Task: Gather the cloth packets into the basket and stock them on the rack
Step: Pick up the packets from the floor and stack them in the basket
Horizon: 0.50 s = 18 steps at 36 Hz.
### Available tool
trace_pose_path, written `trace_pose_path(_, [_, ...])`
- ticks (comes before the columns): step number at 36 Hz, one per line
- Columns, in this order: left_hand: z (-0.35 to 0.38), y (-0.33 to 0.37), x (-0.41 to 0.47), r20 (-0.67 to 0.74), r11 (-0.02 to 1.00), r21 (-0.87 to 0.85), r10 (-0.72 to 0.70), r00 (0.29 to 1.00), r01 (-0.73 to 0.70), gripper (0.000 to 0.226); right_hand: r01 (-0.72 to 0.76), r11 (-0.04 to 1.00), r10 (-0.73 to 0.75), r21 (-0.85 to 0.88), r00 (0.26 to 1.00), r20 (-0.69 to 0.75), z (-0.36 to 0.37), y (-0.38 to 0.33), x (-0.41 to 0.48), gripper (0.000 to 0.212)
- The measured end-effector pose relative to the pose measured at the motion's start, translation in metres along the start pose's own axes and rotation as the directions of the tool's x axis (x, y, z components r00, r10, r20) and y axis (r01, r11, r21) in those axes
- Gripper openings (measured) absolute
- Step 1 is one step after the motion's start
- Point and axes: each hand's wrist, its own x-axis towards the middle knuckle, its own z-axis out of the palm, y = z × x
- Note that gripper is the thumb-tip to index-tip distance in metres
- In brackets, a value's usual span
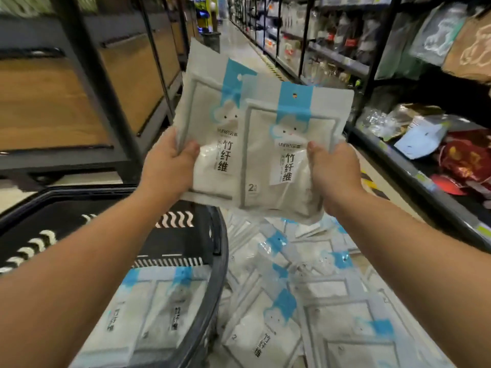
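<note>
1. Overlapping at mid-frame, a rear packet (210,102) and a front packet (289,155) are held upright above the basket (221,251), probably to be squared together before dropping in.
2. The rear one is pinched by the left hand (170,166), the front one by the right hand (334,171), thumbs in front.
3. Loose packets (332,301) are heaped on the floor, lower right; gathering is judged unfinished.

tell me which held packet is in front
The packet held by the right hand: its left edge overlaps the other packet, held by the left hand.
</note>
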Motion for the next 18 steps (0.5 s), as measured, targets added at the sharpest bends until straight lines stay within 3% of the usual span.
trace_pose_path(8, [-0.130, -0.092, -0.013, -0.057, 0.964, 0.052, -0.259, 0.964, 0.262, 0.008, -0.030, 0.999, 0.037, -0.028, 0.948, 0.317, 0.143, -0.025, -0.061, 0.024])
trace_pose_path(13, [-0.174, -0.152, -0.038, -0.072, 0.890, -0.041, -0.457, 0.887, 0.455, 0.014, -0.168, 0.985, 0.169, -0.043, 0.864, 0.475, 0.224, -0.014, -0.105, 0.035])
trace_pose_path(18, [-0.200, -0.201, -0.060, -0.071, 0.792, -0.109, -0.609, 0.790, 0.601, 0.020, -0.288, 0.946, 0.323, -0.149, 0.788, 0.524, 0.272, 0.010, -0.134, 0.050])
